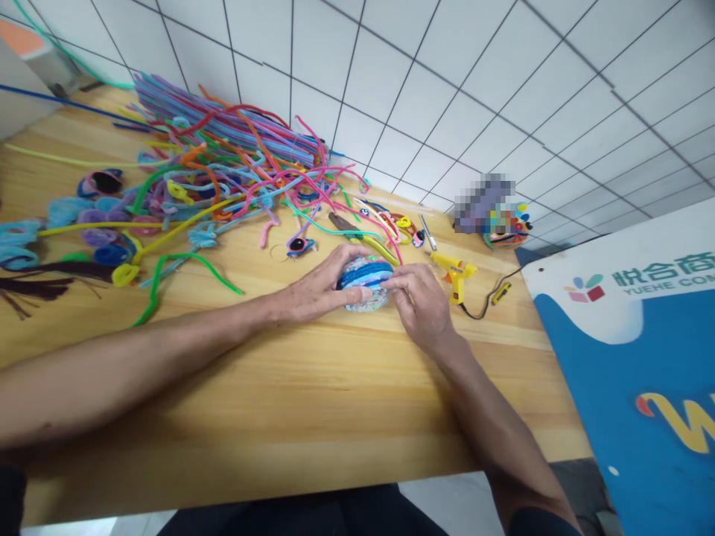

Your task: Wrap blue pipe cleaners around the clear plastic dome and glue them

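Note:
A roundish ball [366,297], whitish and speckled below, has blue and light-blue pipe cleaners [366,274] wound across its upper part. My left hand [327,284] grips it from the left, thumb along the front and fingers over the far side. On the right, my right hand [418,301] pinches with thumb and forefinger at the end of a blue pipe cleaner, touching the ball's side. Its other fingers are curled in. Just behind the ball lie pliers [366,237] with yellow-green handles, partly hidden by my left hand.
A yellow glue gun [455,274] with a black cord lies right of my hands, near a small yellow cutter [501,293]. Loose pipe cleaners [223,186] tangle at the left, before a thick bundle [223,123]. A colourful ball [506,237] stands by the tiled wall [424,97].

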`<state>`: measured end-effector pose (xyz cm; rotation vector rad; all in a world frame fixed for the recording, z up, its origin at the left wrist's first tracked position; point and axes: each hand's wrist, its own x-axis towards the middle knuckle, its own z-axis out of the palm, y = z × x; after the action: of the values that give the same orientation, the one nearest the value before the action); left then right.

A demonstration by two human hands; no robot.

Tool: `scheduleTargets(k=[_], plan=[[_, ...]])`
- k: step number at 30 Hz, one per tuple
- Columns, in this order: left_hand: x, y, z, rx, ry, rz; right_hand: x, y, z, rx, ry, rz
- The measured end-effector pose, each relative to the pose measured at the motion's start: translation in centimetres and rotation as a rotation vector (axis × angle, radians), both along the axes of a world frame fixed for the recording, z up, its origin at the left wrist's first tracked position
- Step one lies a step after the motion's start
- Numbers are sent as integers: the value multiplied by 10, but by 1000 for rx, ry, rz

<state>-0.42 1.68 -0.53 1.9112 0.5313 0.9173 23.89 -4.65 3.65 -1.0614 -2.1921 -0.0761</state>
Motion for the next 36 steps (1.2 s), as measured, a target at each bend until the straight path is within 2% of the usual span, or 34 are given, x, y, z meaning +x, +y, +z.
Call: scheduleTargets(k=[6,13,18,22,31,36], plan=[[2,-2,3,49,10,64,-4,-5,1,-31,6,0],[1,-4,5,26,-34,36,-6,-7,7,-63,3,1],[0,-5,5,20,-19,34,-5,-6,5,-8,-13,18],[0,-5,3,18,-15,43,-6,-6,5,-49,-28,-9],[2,-6,2,17,-87,38,-6,-3,9,-59,121,16],[1,-7,1,18,-90,50,-8,-3,7,-65,135,42]])
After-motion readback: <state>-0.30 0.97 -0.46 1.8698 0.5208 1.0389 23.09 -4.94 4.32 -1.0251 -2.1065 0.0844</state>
